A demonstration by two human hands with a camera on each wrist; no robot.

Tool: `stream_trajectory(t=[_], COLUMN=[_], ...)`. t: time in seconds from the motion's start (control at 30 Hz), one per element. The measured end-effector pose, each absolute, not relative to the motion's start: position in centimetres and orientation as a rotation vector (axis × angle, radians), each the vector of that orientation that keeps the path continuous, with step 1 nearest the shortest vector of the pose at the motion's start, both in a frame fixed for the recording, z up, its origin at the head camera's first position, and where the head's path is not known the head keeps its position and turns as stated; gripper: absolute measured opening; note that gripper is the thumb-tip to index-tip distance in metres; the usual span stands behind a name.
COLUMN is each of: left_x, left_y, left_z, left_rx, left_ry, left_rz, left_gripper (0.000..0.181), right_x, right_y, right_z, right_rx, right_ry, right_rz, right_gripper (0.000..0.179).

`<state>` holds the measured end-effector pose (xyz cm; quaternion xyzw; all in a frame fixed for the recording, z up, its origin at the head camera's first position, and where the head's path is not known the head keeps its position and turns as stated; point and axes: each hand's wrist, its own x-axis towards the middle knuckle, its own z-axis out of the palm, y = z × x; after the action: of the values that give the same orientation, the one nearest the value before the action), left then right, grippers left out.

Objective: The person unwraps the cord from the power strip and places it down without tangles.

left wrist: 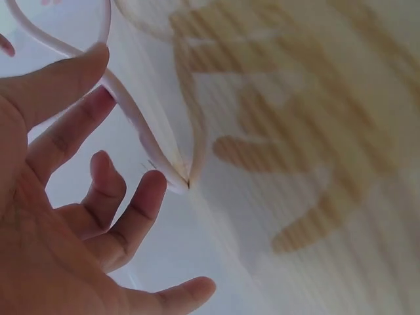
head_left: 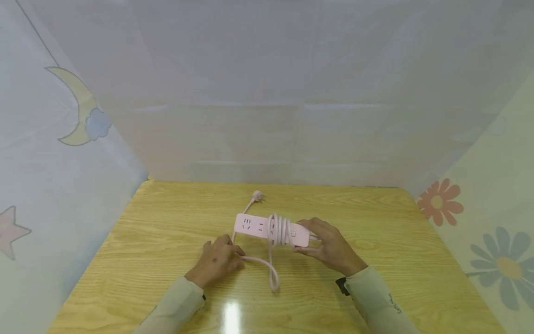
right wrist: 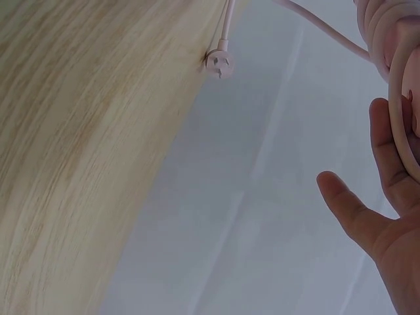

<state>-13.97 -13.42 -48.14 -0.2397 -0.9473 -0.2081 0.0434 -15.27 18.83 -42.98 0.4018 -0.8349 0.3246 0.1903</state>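
Note:
A pink power strip is held in my right hand, which grips its right end. Several turns of its pale pink cord wrap around the strip's middle. From these turns a loose stretch droops into a small loop and runs to my left hand. In the left wrist view, thumb and index finger pinch the cord, while the other fingers stay spread. Beyond the strip, the plug lies at the cord's end; its pins show in the right wrist view, where the plug is near the table edge.
The wood-grain table stretches under both hands, with a light reflection near its front. A pale curtain rises behind its far edge. Printed fabric walls stand at the sides, with a moon left and flowers right.

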Motion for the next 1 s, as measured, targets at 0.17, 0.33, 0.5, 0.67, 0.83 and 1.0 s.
stream_trajectory(t=[0.17,0.33,0.5,0.67,0.83,1.0], left_x=[-13.88,-13.7,-13.54,-13.4,-13.28,-13.08], left_y=[-13.43,-13.49,-13.57,-13.68,-13.78,-13.88], left_z=[-48.04,-48.08,-48.13,-48.22,-48.14,-48.01], left_rx=[-0.781,-0.852,-0.914,-0.946,-0.966,-0.968], left_ry=[-2.986,-3.011,-3.014,-3.011,-3.026,-3.046], left_rz=[-0.631,-0.639,-0.636,-0.628,-0.656,-0.711], left_gripper=[0.035,0.048,0.053,0.056,0.057,0.058], right_x=[-15.33,-15.16,-15.01,-14.99,-15.01,-14.99], right_y=[18.69,18.49,18.2,18.05,17.99,18.01], right_z=[-43.05,-43.07,-43.18,-43.26,-43.3,-43.36], right_rx=[1.148,1.147,1.151,1.143,1.14,1.151], right_ry=[-2.338,-2.357,-2.377,-2.381,-2.381,-2.368], right_rz=[0.926,0.944,0.942,0.909,0.907,0.917], right_gripper=[0.06,0.06,0.064,0.067,0.065,0.065])
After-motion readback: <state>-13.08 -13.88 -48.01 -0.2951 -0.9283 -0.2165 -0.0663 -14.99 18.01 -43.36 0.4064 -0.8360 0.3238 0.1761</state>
